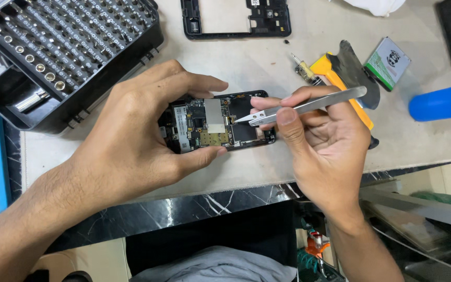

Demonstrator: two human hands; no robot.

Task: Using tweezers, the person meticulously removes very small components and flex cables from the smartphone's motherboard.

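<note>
- Here, an opened phone point(217, 124), its back cover off and its circuit board bared, is steadied on the counter point(267, 57) by the left hand point(131, 141): the fingers are curled over its far edge and the thumb is pressed against its near edge, so that hand is closed around the phone.
- A pair of metal tweezers point(304, 107) is pinched between the thumb and fingers of the right hand point(324, 141); the tips are brought down onto the board, just beside the fingertips of the left hand.
- Whether anything is gripped between the tweezer tips cannot be told.
- The step in hand is judged to be fine work on a small part or connector on the board.
- For the next move, a light and steady touch would be called for, with the phone kept from sliding.
- Beyond the right hand lie a yellow pry tool point(335, 78), a small screwdriver bit point(303, 69) and a green battery point(389, 62); a blue cylinder point(442, 102) lies further to its right.
- Beyond the left hand stands a black case of screwdriver bits point(74, 47), and a black phone frame point(236, 18) lies further off.
</note>
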